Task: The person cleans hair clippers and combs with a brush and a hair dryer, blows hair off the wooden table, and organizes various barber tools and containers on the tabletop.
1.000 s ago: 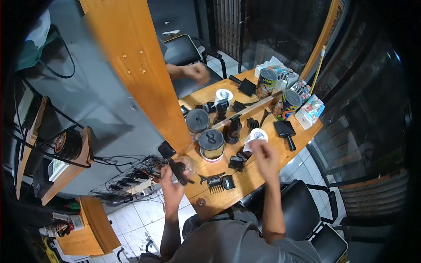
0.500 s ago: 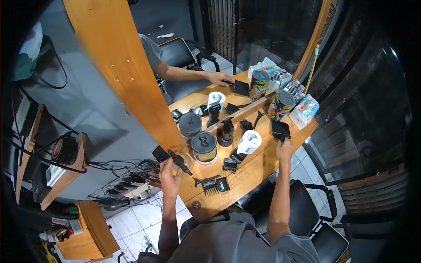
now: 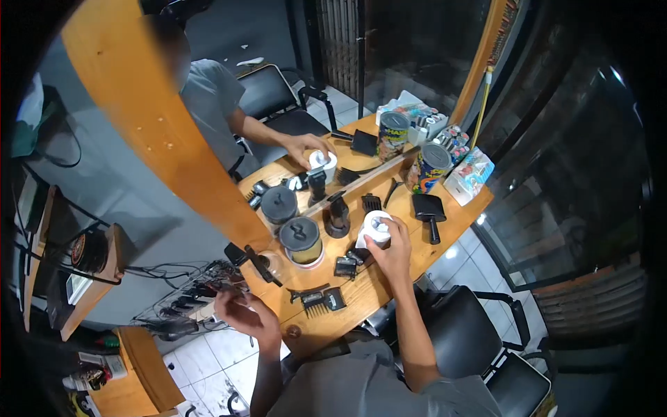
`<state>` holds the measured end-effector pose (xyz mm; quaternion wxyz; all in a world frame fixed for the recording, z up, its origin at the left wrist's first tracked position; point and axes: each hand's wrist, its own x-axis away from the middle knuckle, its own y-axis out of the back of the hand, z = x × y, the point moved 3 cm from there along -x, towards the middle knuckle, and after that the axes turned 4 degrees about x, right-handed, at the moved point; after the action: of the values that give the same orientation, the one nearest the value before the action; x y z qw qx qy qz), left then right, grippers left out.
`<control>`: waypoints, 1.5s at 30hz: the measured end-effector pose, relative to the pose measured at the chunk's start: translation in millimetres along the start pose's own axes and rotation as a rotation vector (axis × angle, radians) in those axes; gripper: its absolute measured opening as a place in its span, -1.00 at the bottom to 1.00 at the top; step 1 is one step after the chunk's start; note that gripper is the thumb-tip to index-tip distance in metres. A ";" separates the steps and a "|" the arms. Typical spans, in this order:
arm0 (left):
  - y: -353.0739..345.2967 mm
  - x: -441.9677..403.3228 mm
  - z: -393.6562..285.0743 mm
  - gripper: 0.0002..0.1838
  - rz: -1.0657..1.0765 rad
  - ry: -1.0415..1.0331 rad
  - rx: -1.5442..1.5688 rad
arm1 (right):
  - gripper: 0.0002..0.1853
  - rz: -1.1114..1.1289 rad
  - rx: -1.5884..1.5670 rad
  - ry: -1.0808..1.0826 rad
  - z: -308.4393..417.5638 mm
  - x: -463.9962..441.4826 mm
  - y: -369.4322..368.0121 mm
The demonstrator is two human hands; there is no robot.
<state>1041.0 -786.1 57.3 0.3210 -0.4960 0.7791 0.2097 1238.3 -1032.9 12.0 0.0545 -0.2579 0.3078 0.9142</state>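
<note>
My right hand has its thumb and fingers around a white paper roll standing on the wooden counter. To the right of that hand lies a black paddle-shaped brush, its handle toward me. Off the counter's left edge, my left hand hangs in the air with loosely bent fingers apart and nothing in them. Beyond it, a black-headed brush and a dark long-handled tool rest at the counter's left end. Clipper guard combs lie between my hands.
A dark-lidded jar, an upright black clipper and a printed can stand along the mirror. A tissue pack sits at the far right. Black chairs stand below the counter; cables hang at left.
My right hand has let go of the paddle-shaped brush, moved left and taken hold of the paper roll. My left hand has released the black-headed brush and drawn back toward me.
</note>
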 end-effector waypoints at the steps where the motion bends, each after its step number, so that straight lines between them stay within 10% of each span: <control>1: -11.4 -2.9 -20.4 -0.58 -0.065 -0.079 -0.030 | -0.50 -0.031 0.008 0.009 2.6 -3.3 5.3; 11: -223.1 15.6 -108.7 -0.66 0.856 0.065 0.300 | -0.47 -0.398 0.177 0.095 -25.6 -132.5 94.6; 34: -310.7 61.6 -79.1 -0.59 0.830 0.079 0.052 | -0.51 -0.407 0.168 0.169 -55.6 -203.6 111.2; 45: -303.2 79.0 -4.5 -0.33 0.965 0.190 -0.301 | -0.40 0.216 0.222 -0.535 -121.7 -55.3 89.1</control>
<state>1291.0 -966.8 2.1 0.0404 -0.1377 0.9062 0.3979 1316.2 -1173.2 5.1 0.0637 0.0335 0.4060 0.9110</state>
